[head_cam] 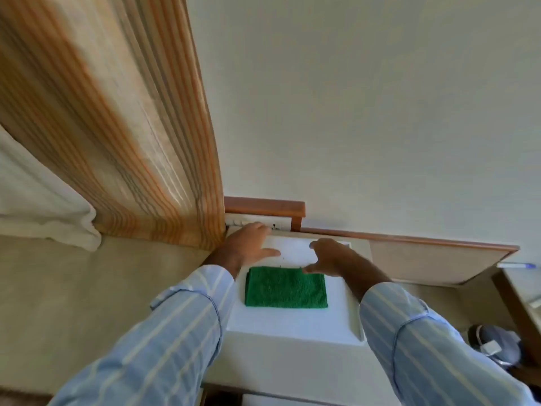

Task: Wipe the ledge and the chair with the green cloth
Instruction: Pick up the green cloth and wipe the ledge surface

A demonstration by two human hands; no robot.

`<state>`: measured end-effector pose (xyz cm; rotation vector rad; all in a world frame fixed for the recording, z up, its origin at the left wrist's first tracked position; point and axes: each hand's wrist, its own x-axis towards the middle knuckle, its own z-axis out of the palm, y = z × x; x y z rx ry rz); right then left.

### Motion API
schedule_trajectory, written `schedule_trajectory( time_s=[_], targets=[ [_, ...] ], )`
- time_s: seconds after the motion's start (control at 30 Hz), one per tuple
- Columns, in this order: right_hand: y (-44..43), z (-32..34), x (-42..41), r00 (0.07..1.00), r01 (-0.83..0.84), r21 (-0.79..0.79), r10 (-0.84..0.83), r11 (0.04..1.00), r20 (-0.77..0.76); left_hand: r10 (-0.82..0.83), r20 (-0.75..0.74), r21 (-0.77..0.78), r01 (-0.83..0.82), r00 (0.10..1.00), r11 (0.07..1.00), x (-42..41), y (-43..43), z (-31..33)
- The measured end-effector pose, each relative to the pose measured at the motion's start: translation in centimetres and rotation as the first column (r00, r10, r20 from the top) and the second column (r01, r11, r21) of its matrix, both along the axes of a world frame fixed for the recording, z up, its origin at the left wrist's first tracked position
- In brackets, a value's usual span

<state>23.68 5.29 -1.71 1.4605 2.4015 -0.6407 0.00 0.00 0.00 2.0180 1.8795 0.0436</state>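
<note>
Cloth (pixel 286 287) lies folded flat — soft, light, likely easy to pinch at an edge. Left hand (pixel 247 247) and right hand (pixel 329 257) hover spread — empty.

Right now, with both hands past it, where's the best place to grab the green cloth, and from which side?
Likely the far edge of the green cloth, taken from above with the right hand. It lies folded flat on the white surface, so a pinch at an edge should lift it cleanly. That thumb hovers right at the far right corner; the left hand is open, further off.
</note>
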Motion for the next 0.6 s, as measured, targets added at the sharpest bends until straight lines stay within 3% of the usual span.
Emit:
schedule_trajectory(
  time_s=[0.1, 0.2, 0.47, 0.6],
  targets=[
    [-1.5, -2.8, -0.1, 0.995, -0.003, -0.065, 0.01, 0.998, 0.102, -0.021, -0.058, -0.162, 0.012, 0.998, 0.987, 0.0, -1.7, -3.5],
    [-2.6, -4.1, -0.2, 0.996, 0.034, -0.041, -0.031, 0.999, 0.089, 0.008, -0.07, -0.215, -0.023, 0.997, 0.976, 0.1, -3.2, -6.0],
    [-2.2, -4.2, -1.1, 0.994, 0.093, -0.136, -0.083, 0.986, 0.078, 0.243, 0.112, -0.332, -0.194, 0.964, 0.923, 1.0, -2.6, -7.0],
    [-0.8, -1.5, -1.4, 0.996, 0.089, -0.144, -0.091, 0.986, -0.007, 0.341, 0.267, -0.278, -0.266, 0.902, 0.923, -1.0, -2.5, -5.0]
  ],
)
